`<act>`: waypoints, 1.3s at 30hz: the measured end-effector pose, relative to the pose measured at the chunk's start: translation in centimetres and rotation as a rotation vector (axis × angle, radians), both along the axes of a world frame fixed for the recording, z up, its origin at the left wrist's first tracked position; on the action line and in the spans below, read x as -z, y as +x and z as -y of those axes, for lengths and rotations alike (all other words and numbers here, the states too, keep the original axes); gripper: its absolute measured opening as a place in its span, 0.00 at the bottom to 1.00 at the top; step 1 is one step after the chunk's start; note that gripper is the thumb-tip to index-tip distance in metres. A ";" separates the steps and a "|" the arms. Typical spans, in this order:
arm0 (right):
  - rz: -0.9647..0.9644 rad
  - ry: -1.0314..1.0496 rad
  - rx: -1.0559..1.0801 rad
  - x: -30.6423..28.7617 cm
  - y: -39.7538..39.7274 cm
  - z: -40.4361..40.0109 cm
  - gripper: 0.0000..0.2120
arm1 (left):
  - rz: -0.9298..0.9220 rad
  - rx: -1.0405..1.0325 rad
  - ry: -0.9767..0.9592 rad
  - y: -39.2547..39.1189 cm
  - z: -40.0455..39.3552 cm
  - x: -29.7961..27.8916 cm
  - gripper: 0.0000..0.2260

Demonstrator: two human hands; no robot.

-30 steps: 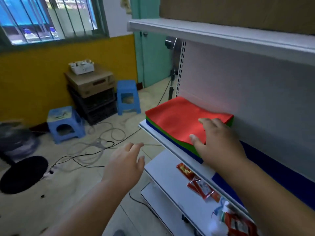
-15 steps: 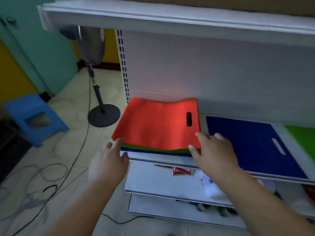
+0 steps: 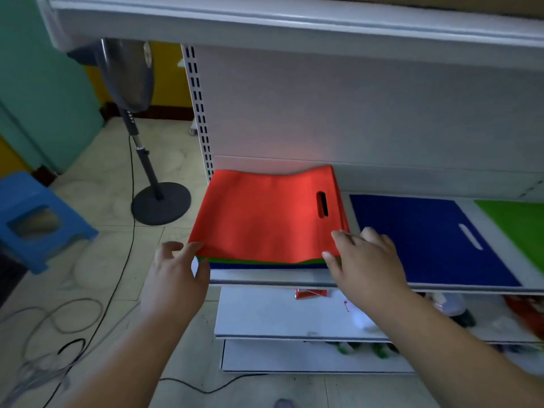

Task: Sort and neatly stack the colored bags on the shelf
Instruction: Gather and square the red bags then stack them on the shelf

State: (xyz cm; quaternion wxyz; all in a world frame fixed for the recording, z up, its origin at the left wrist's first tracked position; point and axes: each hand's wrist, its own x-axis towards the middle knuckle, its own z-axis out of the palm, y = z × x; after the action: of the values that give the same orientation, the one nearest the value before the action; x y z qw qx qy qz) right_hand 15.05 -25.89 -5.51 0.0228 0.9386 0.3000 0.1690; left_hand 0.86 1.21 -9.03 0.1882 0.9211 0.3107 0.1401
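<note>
Your left hand (image 3: 173,278) is spread and relaxed, its fingertips touching the front left corner of the stack (image 3: 265,260) of flat, matte fabric bags. Your right hand (image 3: 365,260) lies loosely open on the stack's front right corner. The red bag (image 3: 265,213) tops it, with one slot handle; green and blue edges peek out beneath, too thin to count. The stack sits at the left end of the white metal shelf (image 3: 265,279). Beside it lies one blue bag (image 3: 424,237), then a green bag (image 3: 518,225), cut off.
</note>
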 end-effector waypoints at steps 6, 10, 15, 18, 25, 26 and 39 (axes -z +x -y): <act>-0.184 0.335 0.082 0.0 -3.3 -1.0 0.12 | 0.073 -0.044 -0.165 0.7 -3.4 -1.6 0.07; -0.213 0.527 0.216 0.3 -5.3 -1.2 0.11 | 0.101 -0.031 -0.274 0.5 -4.9 -1.9 0.05; -0.667 0.766 0.389 0.1 -5.9 -2.4 0.22 | -0.033 0.110 -0.638 -1.2 -5.7 -0.7 0.09; -0.804 0.830 0.301 -0.8 -5.4 -2.7 0.24 | 0.022 0.111 -0.729 -1.7 -5.5 -1.2 0.11; -0.316 0.553 0.222 -2.8 -6.9 0.8 0.21 | 0.226 0.045 -0.371 -2.3 -0.2 -2.6 0.10; -0.254 0.567 0.247 -3.1 -7.1 2.2 0.21 | 0.262 0.058 -0.372 -2.0 1.4 -2.6 0.10; 0.121 0.649 0.680 -6.7 -7.2 38.0 0.21 | 0.429 0.548 -0.383 11.4 36.1 -5.7 0.13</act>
State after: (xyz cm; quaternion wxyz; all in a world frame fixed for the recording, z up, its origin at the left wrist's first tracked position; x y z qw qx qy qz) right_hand 7.84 -63.84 1.17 -0.2002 0.9306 -0.0944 0.2915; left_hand 12.26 -34.91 -3.37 0.4478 0.8678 0.0278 0.2135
